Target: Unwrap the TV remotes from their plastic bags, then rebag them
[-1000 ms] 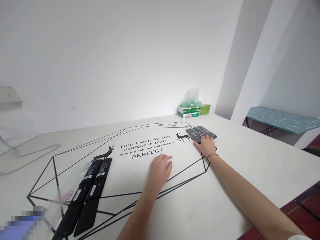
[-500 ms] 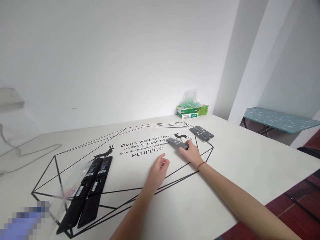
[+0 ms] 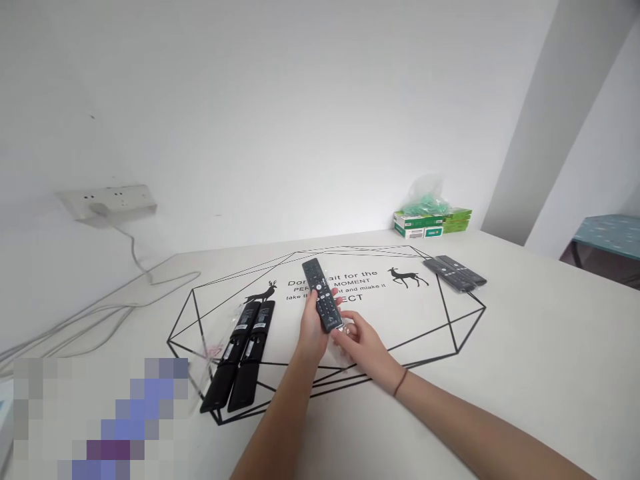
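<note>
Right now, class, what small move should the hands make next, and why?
Probably the right hand should ease the clear plastic off the remote: that hand is at the plastic by the near end, while the left hand grips the remote.

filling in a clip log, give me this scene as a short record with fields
left hand: holds dark remote, buttons up
right hand: at clear plastic by the remote's near end
table left: black labelled items, side by side
table right: two other remotes, buttons up
table back: green-and-white boxes, plastic bag on top
wall: socket strip
</note>
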A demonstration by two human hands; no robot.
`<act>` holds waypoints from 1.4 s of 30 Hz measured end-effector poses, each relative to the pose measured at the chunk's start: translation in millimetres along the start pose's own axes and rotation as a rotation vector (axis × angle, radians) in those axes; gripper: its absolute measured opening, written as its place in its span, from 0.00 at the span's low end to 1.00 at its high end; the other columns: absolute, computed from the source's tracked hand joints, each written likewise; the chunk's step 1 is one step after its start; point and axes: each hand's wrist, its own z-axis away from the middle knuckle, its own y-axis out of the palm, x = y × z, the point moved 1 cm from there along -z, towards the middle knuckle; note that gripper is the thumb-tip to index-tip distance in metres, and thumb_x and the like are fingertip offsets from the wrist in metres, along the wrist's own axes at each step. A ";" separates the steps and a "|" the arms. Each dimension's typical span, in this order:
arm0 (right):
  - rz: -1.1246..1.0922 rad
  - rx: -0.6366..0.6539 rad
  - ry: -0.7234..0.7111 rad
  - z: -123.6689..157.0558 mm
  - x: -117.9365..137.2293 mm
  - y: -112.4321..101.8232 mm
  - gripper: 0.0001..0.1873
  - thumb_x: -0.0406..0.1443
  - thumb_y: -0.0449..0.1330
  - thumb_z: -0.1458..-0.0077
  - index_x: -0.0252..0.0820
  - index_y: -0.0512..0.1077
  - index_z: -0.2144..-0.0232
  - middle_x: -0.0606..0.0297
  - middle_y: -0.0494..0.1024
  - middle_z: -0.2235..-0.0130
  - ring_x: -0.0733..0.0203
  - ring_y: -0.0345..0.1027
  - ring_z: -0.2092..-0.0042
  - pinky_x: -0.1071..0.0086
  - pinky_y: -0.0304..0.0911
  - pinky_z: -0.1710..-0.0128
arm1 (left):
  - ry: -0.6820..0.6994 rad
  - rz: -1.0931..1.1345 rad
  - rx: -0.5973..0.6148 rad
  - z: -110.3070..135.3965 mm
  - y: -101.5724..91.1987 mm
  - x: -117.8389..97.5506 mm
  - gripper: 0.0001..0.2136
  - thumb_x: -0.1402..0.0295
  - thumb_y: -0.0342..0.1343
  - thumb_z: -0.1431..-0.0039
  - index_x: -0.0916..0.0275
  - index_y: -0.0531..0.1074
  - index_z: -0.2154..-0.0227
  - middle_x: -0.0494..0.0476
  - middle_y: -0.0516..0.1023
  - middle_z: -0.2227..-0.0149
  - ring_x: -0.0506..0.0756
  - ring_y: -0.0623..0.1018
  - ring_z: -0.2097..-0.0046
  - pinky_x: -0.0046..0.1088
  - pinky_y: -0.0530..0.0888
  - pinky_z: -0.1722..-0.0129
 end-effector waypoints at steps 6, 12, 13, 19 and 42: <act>-0.130 0.101 0.103 0.1 5.1 -9.3 0.23 0.54 0.58 0.50 0.39 0.65 0.71 0.69 0.70 0.76 0.70 0.62 0.79 0.75 0.57 0.80 | -0.022 -0.032 0.049 9.7 8.4 -3.1 0.19 0.56 0.45 0.39 0.64 0.70 0.54 0.59 0.78 0.66 0.50 0.76 0.72 0.25 0.72 0.73; -0.336 0.185 0.320 7.0 13.1 -4.2 0.24 0.56 0.57 0.50 0.43 0.61 0.63 0.65 0.75 0.69 0.60 0.74 0.74 0.70 0.65 0.79 | -0.104 -0.096 0.108 20.2 12.4 -6.4 0.27 0.47 0.42 0.41 0.62 0.72 0.52 0.58 0.77 0.67 0.51 0.75 0.72 0.24 0.70 0.76; -0.381 0.200 0.341 8.9 13.1 -3.2 0.24 0.55 0.57 0.49 0.43 0.61 0.63 0.65 0.75 0.69 0.60 0.74 0.74 0.70 0.66 0.79 | -0.076 -0.092 0.119 21.0 13.4 -6.5 0.26 0.48 0.43 0.40 0.63 0.72 0.52 0.59 0.78 0.66 0.51 0.75 0.71 0.25 0.71 0.73; -0.531 0.241 0.359 14.1 10.2 -2.7 0.23 0.54 0.59 0.49 0.43 0.61 0.63 0.68 0.73 0.71 0.62 0.72 0.74 0.71 0.65 0.78 | 0.069 -0.055 0.165 21.6 16.9 -6.1 0.20 0.56 0.46 0.38 0.60 0.68 0.49 0.59 0.75 0.51 0.53 0.78 0.64 0.28 0.74 0.66; -0.464 0.372 0.383 17.8 17.9 -1.4 0.20 0.50 0.56 0.47 0.37 0.67 0.67 0.63 0.73 0.72 0.63 0.68 0.75 0.73 0.63 0.82 | 0.157 0.136 0.159 19.4 9.0 -32.7 0.20 0.59 0.46 0.37 0.52 0.62 0.44 0.57 0.74 0.50 0.54 0.79 0.59 0.32 0.76 0.61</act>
